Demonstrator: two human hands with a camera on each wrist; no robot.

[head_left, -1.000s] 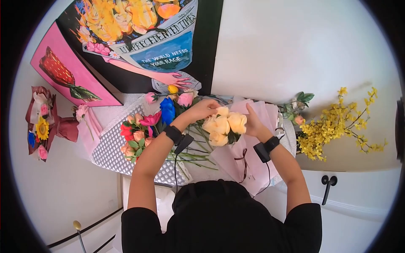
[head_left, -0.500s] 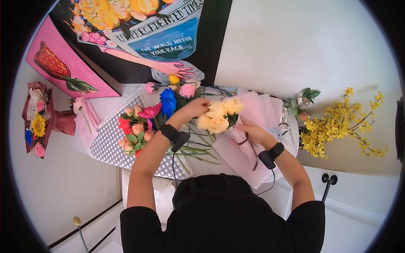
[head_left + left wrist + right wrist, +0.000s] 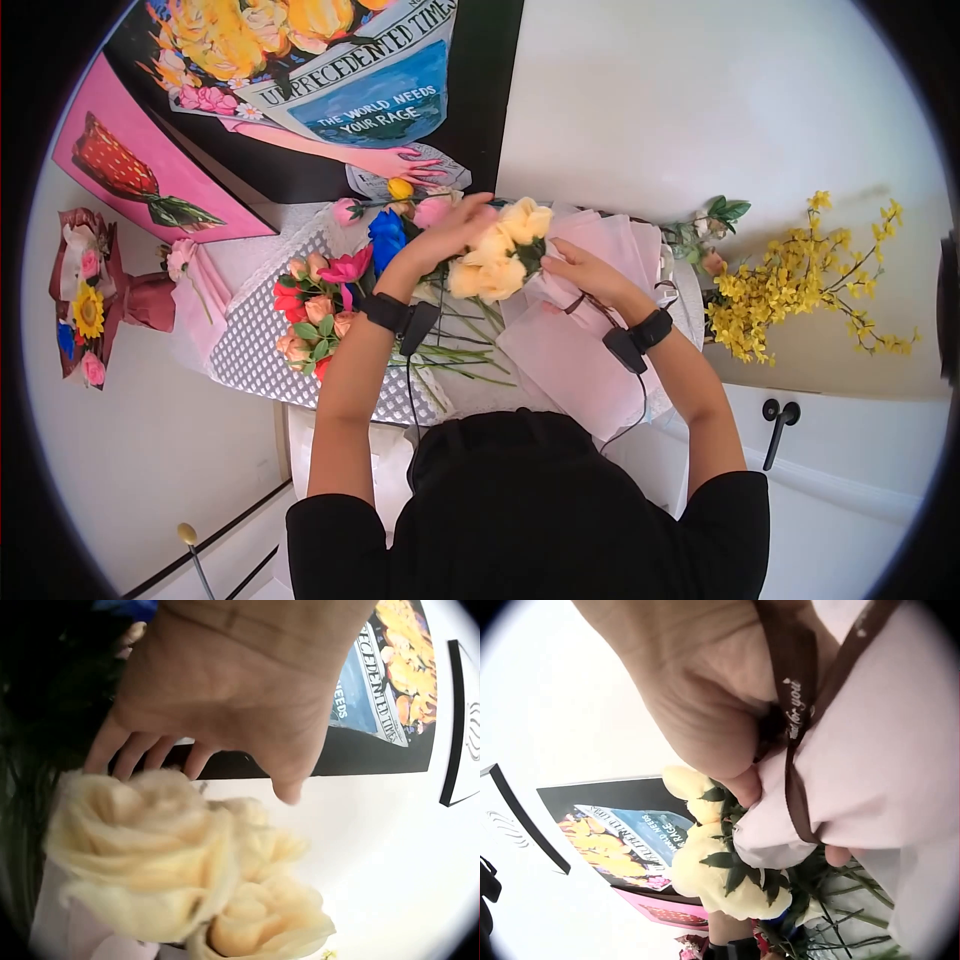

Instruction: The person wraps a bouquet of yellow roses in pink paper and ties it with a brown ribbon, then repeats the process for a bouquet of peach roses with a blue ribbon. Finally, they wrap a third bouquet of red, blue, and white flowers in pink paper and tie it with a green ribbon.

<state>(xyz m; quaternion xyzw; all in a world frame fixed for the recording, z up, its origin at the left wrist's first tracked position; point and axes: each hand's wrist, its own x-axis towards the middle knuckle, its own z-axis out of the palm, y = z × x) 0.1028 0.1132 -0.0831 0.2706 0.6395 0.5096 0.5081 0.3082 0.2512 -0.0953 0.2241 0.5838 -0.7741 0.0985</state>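
A bouquet of cream-yellow roses [image 3: 490, 265] in pale pink wrapping paper [image 3: 870, 765] lies tilted to the left over the table. My right hand [image 3: 590, 277] grips the wrapped neck of the bouquet, its thumb on one side and a fingertip showing on the other in the right wrist view. A brown printed ribbon [image 3: 798, 712] is tied around the paper by this hand. My left hand [image 3: 452, 236] is spread beside the rose heads, fingers extended and thumb apart. In the left wrist view its fingertips reach right behind the blooms [image 3: 142, 851].
Loose peach and red roses [image 3: 318, 310], a blue flower [image 3: 387, 238] and several green stems [image 3: 460, 360] lie to the left. Yellow blossom branches [image 3: 775, 305] stand at the right. Paintings [image 3: 370, 105] lean behind the table, and a wrapped bouquet [image 3: 90, 285] is at far left.
The bouquet has tipped and shifted left with my right hand, which moved from beside the blooms to the wrapped neck. My left hand's fingers have spread out along the roses.
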